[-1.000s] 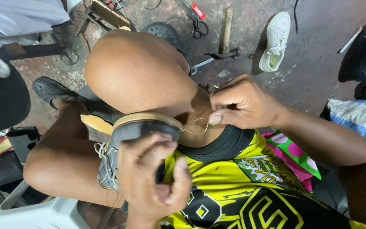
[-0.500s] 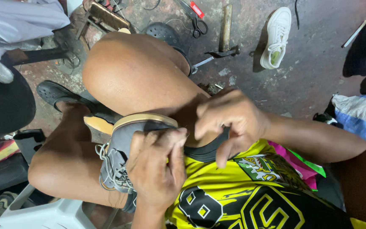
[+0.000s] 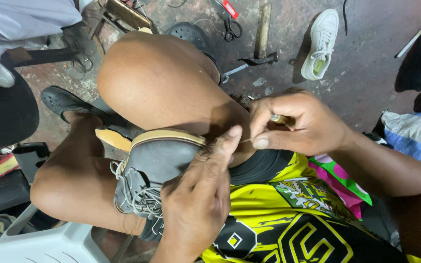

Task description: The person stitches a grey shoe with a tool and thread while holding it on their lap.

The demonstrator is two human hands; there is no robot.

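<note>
- Head view: we see the left hand [image 3: 198, 204] wrapped over a grey shoe [image 3: 154, 168] wedged between the bare knees, its fingers clamped on the upper, forefinger stretched along the tan sole edge [image 3: 169, 135].
- At three o'clock of the shoe, the right hand [image 3: 298, 124] has its fingers pinched together on a small awl handle [image 3: 279, 118], the tip against the sole seam.
- We judge that stitching well here calls for keeping the shoe steady and the tool close along the guiding forefinger.
- On the floor at twelve o'clock lie a hammer [image 3: 261, 34], scissors [image 3: 230, 24] and a white sneaker [image 3: 321, 44].
</note>
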